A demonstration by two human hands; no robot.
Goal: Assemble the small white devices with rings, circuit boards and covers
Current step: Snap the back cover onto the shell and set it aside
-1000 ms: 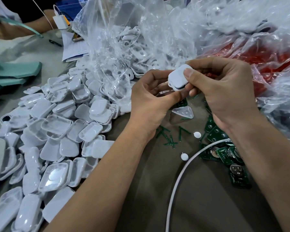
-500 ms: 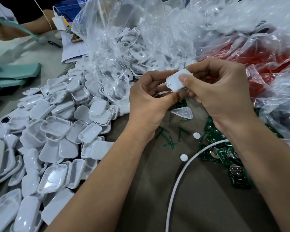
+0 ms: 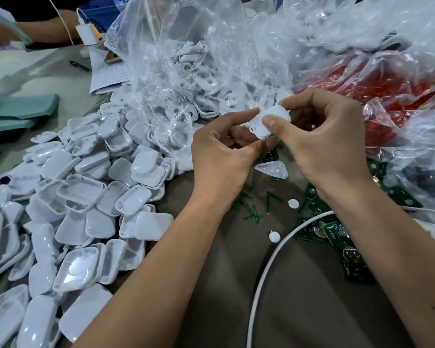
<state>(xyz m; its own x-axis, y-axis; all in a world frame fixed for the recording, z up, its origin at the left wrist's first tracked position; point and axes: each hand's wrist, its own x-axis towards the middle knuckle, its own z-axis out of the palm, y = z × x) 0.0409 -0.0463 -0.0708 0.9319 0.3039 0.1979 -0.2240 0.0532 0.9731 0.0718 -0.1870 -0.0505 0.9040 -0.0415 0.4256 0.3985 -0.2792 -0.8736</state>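
Both my hands hold one small white device (image 3: 269, 121) above the table's middle. My left hand (image 3: 221, 156) pinches its left and lower edge between forefinger and thumb. My right hand (image 3: 322, 136) grips its right side, thumb pressed flat on the cover. Below the hands lies a clear triangular cover (image 3: 273, 169). Two small white round pieces (image 3: 293, 203) (image 3: 274, 236) rest on the brown tabletop. Green circuit boards (image 3: 319, 229) with coin cells lie at the right, partly under my right forearm. A big heap of white shells (image 3: 91, 197) fills the left.
Clear plastic bags (image 3: 211, 59) of white parts, and one with red contents (image 3: 377, 89), bank up behind my hands. A white cable (image 3: 269, 264) curves across the table near my right arm. Green snapped strips (image 3: 251, 212) lie between my wrists. Another person's arm (image 3: 48, 26) is far left.
The device has tilted slightly in my fingers and my right thumb has slid further onto its cover. Both hands stay in about the same place.
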